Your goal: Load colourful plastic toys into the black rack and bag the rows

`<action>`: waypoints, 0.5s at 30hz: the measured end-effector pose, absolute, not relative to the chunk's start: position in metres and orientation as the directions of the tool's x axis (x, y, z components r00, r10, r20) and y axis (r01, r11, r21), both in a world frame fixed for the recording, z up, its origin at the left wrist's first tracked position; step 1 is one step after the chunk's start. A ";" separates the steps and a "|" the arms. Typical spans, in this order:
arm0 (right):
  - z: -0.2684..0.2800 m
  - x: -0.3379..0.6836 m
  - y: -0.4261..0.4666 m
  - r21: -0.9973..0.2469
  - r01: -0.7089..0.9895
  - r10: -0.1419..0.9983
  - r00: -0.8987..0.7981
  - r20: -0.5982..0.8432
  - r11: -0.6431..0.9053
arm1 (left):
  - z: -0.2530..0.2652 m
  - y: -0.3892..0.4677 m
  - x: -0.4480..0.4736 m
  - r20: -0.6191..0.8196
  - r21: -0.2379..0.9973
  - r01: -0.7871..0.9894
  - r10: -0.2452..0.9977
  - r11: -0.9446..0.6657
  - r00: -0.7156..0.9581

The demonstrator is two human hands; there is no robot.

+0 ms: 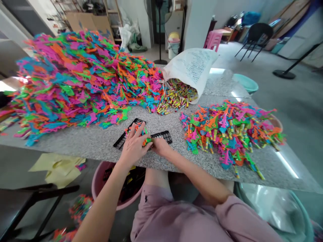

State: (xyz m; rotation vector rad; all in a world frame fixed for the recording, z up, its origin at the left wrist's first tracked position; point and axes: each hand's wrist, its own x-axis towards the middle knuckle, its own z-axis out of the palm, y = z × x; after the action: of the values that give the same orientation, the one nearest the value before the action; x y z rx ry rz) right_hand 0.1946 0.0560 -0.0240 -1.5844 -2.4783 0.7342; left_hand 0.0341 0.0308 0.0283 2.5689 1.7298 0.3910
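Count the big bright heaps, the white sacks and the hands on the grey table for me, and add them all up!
Bright heaps: 2 (long left heap, right heap)
White sack: 1
Hands: 2 (left hand, right hand)
Total: 5

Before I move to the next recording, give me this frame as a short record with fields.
Left hand: spread over bright plastic pieces, beside the left black lattice rack
Right hand: fingers close to the left hand, at the right black lattice rack; exact grip hidden
Surface: speckled stone tabletop
Left pile: multicoloured plastic pieces, the larger heap
Right pile: similar pieces with yellow-banded tubes
Behind: white sack, mouth open, more tubes spilling out
Below: pink basin
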 end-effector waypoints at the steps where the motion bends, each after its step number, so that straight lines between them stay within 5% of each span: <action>1: -0.019 0.212 0.058 -0.443 0.834 0.899 -0.420 -0.122 0.330 | 0.027 0.032 0.033 0.204 0.146 0.908 0.910 -0.392 0.360; 4: -0.007 0.272 0.069 -0.283 0.958 0.999 -0.038 0.010 0.039 | 0.022 0.035 0.033 0.227 0.106 0.905 0.896 -0.412 0.382; 7: -0.005 0.314 0.086 -0.138 0.962 0.971 0.239 0.026 -0.234 | 0.020 0.036 0.032 0.253 0.074 0.894 0.876 -0.442 0.412; 15: -0.020 0.334 0.093 -0.464 0.845 0.958 0.284 -0.032 -0.266 | 0.023 0.037 0.024 0.209 0.175 0.832 0.846 -0.526 0.491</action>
State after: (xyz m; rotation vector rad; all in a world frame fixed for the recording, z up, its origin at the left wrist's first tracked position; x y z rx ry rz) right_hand 0.3338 0.0933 -0.0205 -2.2023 -1.6316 0.4387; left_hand 0.0244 0.0372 0.0234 2.6691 1.5033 0.4184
